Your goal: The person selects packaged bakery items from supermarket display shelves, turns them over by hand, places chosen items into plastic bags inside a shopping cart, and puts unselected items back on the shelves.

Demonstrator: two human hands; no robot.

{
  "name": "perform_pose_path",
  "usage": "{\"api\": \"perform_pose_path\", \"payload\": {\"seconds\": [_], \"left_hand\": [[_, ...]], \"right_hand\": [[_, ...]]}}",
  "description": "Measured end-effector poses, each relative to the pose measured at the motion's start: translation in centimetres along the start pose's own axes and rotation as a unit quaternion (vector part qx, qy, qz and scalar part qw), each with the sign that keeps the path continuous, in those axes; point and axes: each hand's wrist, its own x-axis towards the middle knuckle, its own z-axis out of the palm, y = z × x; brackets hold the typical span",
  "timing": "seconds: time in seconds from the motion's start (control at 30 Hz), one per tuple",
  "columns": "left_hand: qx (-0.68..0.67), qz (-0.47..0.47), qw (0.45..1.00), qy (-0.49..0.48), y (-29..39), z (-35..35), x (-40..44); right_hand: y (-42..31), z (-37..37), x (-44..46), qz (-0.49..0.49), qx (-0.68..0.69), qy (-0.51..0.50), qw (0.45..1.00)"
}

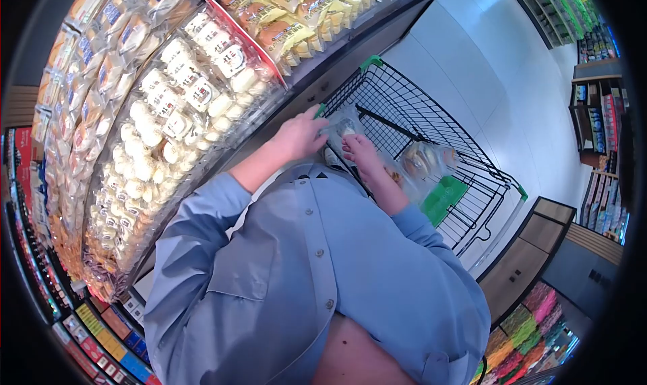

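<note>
A black wire shopping cart (465, 132) with green corner pieces stands in front of me. My left hand (300, 134) is closed at the cart's near left edge, by the green end of its handle (320, 110). Just right of it, my right hand (364, 154) pinches a clear plastic bag (345, 121) over the cart; its contents are hard to make out. Beyond my right wrist, another clear bag (423, 157) with brownish round items lies in the cart. A green panel (445, 200) is at the cart's right end.
On my left runs a slanted display of packaged white buns (155, 122), with yellow-wrapped bread (290, 14) farther along. Pale floor tiles (499, 61) stretch past the cart. Shelves (596, 122) and a wooden cabinet (532, 250) stand at the right.
</note>
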Motion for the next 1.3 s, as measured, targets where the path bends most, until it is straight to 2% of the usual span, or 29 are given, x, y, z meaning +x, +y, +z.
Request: {"api": "perform_pose_path", "payload": {"seconds": [0.1,0.23,0.3,0.33,0.4,0.43,0.5,0.53,0.57,0.6,0.67,0.7,0.77,0.97,1.1,1.23,1.3], "left_hand": [[-0.080,-0.065,0.986,-0.127,-1.0,4.9,1.8],[-0.048,-0.088,0.986,-0.137,-2.0,10.2,3.0],[-0.038,-0.133,0.973,-0.187,-3.4,12.3,4.1],[-0.039,-0.130,0.972,-0.190,-4.0,13.4,4.4],[-0.102,-0.058,0.984,-0.137,-5.1,14.9,4.7],[-0.101,-0.058,0.983,-0.140,-4.0,13.5,4.7],[-0.219,0.039,0.967,-0.121,-1.3,9.9,4.6],[-0.216,0.037,0.968,-0.120,0.1,8.1,4.3],[-0.286,0.030,0.948,-0.135,1.5,6.6,3.8],[-0.353,0.022,0.924,-0.147,2.4,5.8,3.3],[-0.371,0.036,0.917,-0.139,3.3,5.4,2.4],[-0.397,0.032,0.904,-0.157,4.1,4.4,1.9],[-0.444,0.025,0.877,-0.180,5.1,3.0,1.1],[-0.466,0.048,0.863,-0.189,7.3,-2.3,-0.3],[-0.472,0.056,0.860,-0.187,7.1,-2.6,-1.5],[-0.460,0.046,0.876,-0.135,6.4,-1.8,-1.9],[-0.401,0.036,0.912,-0.081,5.9,-1.4,-1.9]], "right_hand": [[0.8,-0.5,-0.3,-0.003,-0.023,0.010,1.000],[1.6,-1.4,-0.9,-0.006,-0.057,0.030,0.998],[2.4,-2.0,-0.8,-0.007,-0.059,0.036,0.998],[3.2,-2.4,-0.3,-0.032,-0.081,0.042,0.995],[4.5,-3.2,0.7,-0.056,-0.101,0.048,0.992],[5.0,-3.5,1.4,-0.090,-0.129,0.054,0.986],[5.8,-4.0,3.2,-0.125,-0.156,0.057,0.978],[6.2,-4.3,4.3,-0.151,-0.217,0.076,0.961],[6.7,-4.8,5.6,-0.178,-0.278,0.093,0.939],[8.1,-5.7,7.6,-0.181,-0.278,0.088,0.939],[10.8,-7.4,11.4,-0.060,-0.368,0.025,0.927],[6.7,-6.8,8.2,-0.060,-0.402,-0.050,0.912],[5.3,-6.2,7.5,-0.045,-0.463,-0.090,0.881],[6.1,-6.4,7.9,-0.027,-0.547,-0.081,0.833],[5.8,-6.4,8.3,-0.027,-0.573,-0.073,0.816],[5.0,-6.4,9.2,-0.036,-0.596,-0.059,0.800],[4.3,-6.1,9.6,-0.046,-0.602,-0.048,0.796]]}}
